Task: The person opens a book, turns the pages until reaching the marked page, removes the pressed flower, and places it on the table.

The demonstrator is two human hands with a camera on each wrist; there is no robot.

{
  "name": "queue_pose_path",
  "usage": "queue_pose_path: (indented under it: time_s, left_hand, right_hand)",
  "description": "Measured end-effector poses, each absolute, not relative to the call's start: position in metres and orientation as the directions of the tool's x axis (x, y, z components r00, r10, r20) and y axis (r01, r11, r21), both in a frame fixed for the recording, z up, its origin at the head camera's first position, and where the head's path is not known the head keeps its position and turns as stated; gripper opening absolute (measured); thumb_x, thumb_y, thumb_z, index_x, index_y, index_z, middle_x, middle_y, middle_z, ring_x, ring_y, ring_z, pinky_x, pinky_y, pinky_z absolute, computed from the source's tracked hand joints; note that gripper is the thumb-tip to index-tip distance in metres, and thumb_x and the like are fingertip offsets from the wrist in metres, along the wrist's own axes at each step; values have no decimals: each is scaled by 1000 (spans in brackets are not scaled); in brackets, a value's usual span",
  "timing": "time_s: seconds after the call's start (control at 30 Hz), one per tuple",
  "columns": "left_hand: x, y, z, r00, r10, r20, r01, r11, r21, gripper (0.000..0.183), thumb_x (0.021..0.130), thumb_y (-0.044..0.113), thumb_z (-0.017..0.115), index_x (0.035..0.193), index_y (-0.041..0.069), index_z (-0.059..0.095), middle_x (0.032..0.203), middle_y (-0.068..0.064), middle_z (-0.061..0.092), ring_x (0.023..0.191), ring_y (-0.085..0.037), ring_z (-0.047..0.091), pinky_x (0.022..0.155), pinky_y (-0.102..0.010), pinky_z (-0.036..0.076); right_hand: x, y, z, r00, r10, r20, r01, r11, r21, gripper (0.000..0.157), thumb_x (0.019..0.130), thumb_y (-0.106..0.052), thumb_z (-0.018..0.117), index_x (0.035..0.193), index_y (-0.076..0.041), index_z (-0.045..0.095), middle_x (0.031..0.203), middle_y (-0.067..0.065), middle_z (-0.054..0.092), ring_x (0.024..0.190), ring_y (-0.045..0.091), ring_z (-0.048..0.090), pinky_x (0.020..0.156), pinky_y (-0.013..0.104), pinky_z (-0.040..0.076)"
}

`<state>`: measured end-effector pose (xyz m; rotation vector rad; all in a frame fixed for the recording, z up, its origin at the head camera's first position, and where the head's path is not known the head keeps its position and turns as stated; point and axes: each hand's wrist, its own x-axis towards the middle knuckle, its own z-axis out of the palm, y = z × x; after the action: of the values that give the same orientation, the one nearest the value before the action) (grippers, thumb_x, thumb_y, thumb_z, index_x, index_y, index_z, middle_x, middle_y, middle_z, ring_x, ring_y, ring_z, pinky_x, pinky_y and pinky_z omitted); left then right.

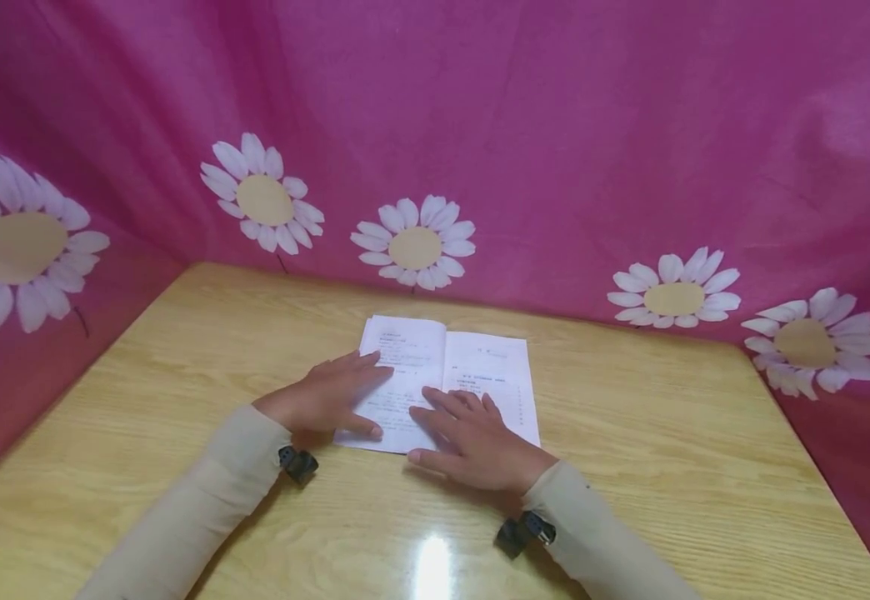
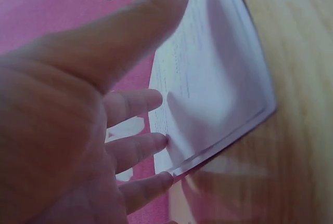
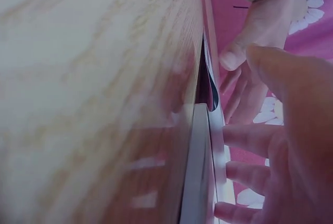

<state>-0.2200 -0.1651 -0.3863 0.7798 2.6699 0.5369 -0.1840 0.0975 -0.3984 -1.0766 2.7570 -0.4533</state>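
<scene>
White paper is facing up in an open booklet [image 1: 432, 373], which is lying flat around the middle of the table [image 1: 667, 433], nearer its far edge than the edge at the person's side. Lines of print [image 1: 397, 346] are running across both pages, too blurred to read. The left hand [image 1: 326, 393] is reaching over the outer part of the left page, its fingers extending loosely and its thumb standing apart, gripping nothing. The right hand [image 1: 472, 442] is lying across the booklet's lower part near the fold, fingers spreading, likewise gripping nothing. Pale sleeves [image 1: 206, 492] are covering both arms, and dark wrist devices [image 1: 297, 465] are sitting beneath the cuffs. Light is making a bright reflection [image 1: 432, 567] on the wood between the arms. Pink cloth [image 1: 555, 125] is hanging along the table's far edge and both far corners, showing white-petalled flowers [image 1: 415, 248].
</scene>
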Motion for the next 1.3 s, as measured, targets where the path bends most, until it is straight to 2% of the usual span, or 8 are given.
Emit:
queue_pose_path:
  time_s: [0.33, 0.43, 0.57, 0.73, 0.83, 0.97, 1.1, 1.3]
  left_hand:
    - [-218, -158, -393, -820, 522, -234, 406, 820, 404, 92, 79, 52, 73, 153, 19, 30, 161, -6, 15, 147, -31, 7, 114, -58, 10]
    - [-217, -158, -394, -823, 519, -229, 404, 820, 406, 92, 78, 52, 74, 153, 19, 30, 161, -6, 15, 147, -32, 7, 114, -59, 11]
    - [-217, -158, -395, -820, 533, -208, 420, 808, 413, 92, 79, 52, 74, 152, 17, 31, 160, -9, 17, 146, -37, 9, 112, -61, 11]
    - [-216, -158, -394, -823, 532, -198, 423, 807, 412, 92, 78, 51, 75, 152, 18, 32, 160, -9, 18, 146, -39, 9, 112, -61, 12]
    - [-215, -157, -394, -827, 524, -204, 417, 815, 404, 91, 78, 51, 75, 152, 18, 32, 160, -9, 18, 146, -38, 9, 112, -61, 12]
    - [-216, -156, -395, -836, 506, -214, 400, 828, 394, 92, 77, 51, 76, 152, 21, 32, 160, -6, 17, 146, -37, 7, 113, -60, 10]
    - [-217, -156, -396, -842, 496, -211, 396, 835, 382, 92, 76, 51, 76, 152, 23, 32, 161, -4, 16, 147, -34, 6, 114, -58, 10]
    - [-218, -155, -397, -843, 500, -199, 401, 830, 387, 91, 76, 51, 77, 152, 23, 33, 160, -4, 18, 147, -35, 7, 114, -59, 10]
  right_hand:
    - [-182, 100, -398, -737, -676, -24, -627, 696, -349, 72, 91, -70, 38, 148, -26, 40, 158, 1, 26, 141, 28, 27, 111, 60, 17]
    - [-184, 103, -395, -734, -679, -12, -620, 677, -396, 71, 92, -67, 44, 149, -24, 39, 158, 2, 26, 141, 27, 28, 112, 54, 20]
    - [-189, 111, -390, -765, -644, 1, -560, 665, -495, 73, 89, -65, 50, 149, -26, 38, 158, 0, 26, 142, 24, 26, 111, 51, 24]
    - [-197, 125, -385, -827, -562, -8, -472, 704, -531, 80, 85, -70, 53, 151, -30, 32, 159, -2, 23, 143, 26, 23, 111, 54, 24]
    - [-200, 133, -384, -842, -539, -16, -452, 721, -526, 85, 84, -69, 56, 152, -27, 29, 159, 4, 21, 144, 30, 21, 110, 58, 24]
    - [-206, 143, -383, -846, -531, -37, -434, 728, -531, 89, 83, -67, 60, 153, -21, 28, 160, 8, 18, 144, 33, 19, 109, 61, 23]
    - [-210, 151, -381, -850, -523, -67, -403, 726, -557, 92, 82, -65, 62, 154, -20, 26, 160, 9, 14, 145, 32, 15, 111, 61, 21]
    - [-215, 160, -377, -868, -489, -90, -370, 756, -539, 99, 78, -65, 66, 154, -20, 23, 161, 9, 10, 145, 34, 12, 107, 67, 20]
